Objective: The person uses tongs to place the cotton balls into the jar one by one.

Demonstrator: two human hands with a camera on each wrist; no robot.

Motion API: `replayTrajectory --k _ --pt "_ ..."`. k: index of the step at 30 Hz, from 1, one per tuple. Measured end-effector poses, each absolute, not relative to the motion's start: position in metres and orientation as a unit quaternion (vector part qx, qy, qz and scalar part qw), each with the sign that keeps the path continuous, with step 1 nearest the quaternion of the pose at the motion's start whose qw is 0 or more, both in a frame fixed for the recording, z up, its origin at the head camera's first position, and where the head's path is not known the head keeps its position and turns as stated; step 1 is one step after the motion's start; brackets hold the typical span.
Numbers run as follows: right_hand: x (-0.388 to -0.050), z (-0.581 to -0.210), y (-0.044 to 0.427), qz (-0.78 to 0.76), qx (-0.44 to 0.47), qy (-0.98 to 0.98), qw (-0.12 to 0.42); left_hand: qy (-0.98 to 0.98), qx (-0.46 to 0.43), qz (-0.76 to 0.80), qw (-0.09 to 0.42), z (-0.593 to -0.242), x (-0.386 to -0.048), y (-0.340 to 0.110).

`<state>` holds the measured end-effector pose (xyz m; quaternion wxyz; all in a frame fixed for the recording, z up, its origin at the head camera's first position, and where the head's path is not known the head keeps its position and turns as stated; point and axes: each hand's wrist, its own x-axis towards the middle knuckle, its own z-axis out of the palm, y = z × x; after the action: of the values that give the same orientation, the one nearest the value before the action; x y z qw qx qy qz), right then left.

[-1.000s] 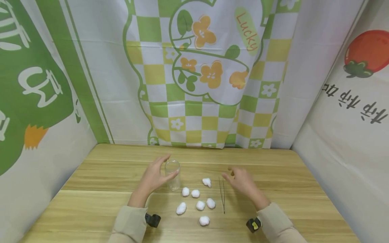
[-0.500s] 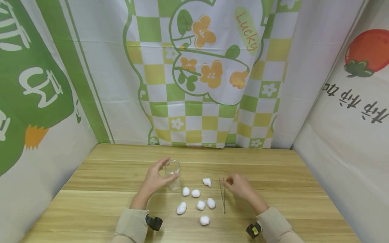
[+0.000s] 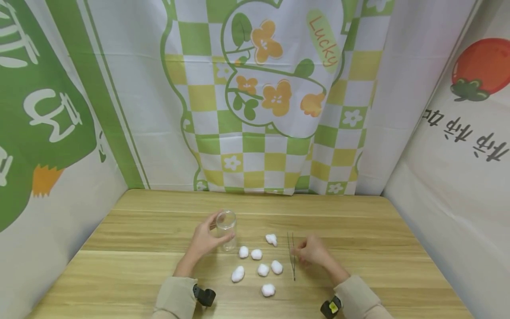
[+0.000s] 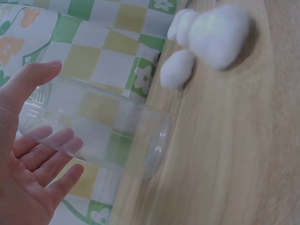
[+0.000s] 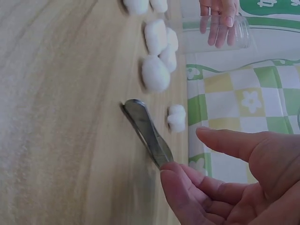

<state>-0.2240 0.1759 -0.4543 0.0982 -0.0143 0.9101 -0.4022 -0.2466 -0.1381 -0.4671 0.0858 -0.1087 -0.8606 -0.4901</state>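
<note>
In the head view my left hand point(image 3: 207, 239) curls round a clear glass jar point(image 3: 226, 219) standing upright. Through the glass in the left wrist view show several fingers point(image 4: 63, 140), with the thumb point(image 4: 40, 72) at the opposite side. My right hand point(image 3: 312, 250) is at the metal tweezers point(image 3: 293, 266), which lie on the table, prongs pointing away. In the right wrist view its fingertips point(image 5: 171, 180) are at the tweezers point(image 5: 145, 126), while the thumb point(image 5: 229, 140) stands apart from them. Several white cotton balls point(image 3: 263, 269) lie between the hands.
The wooden table point(image 3: 131, 248) runs back to a hanging green and yellow checked cloth point(image 3: 255, 168). Printed cloth walls point(image 3: 458, 212) close in both sides. The nearest cotton ball point(image 3: 268, 290) lies toward the front edge.
My left hand has drawn in closer round the jar. The right hand has come down and toward me along the tweezers. Tweezers, jar and cotton balls have stayed in place.
</note>
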Motion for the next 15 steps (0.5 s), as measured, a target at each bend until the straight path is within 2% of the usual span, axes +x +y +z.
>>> replayTrajectory --k 15 --pt "-0.223 -0.465 0.169 -0.417 0.072 0.900 0.108 -0.838 -0.069 -0.540 0.045 -0.480 -0.246 -0.137"
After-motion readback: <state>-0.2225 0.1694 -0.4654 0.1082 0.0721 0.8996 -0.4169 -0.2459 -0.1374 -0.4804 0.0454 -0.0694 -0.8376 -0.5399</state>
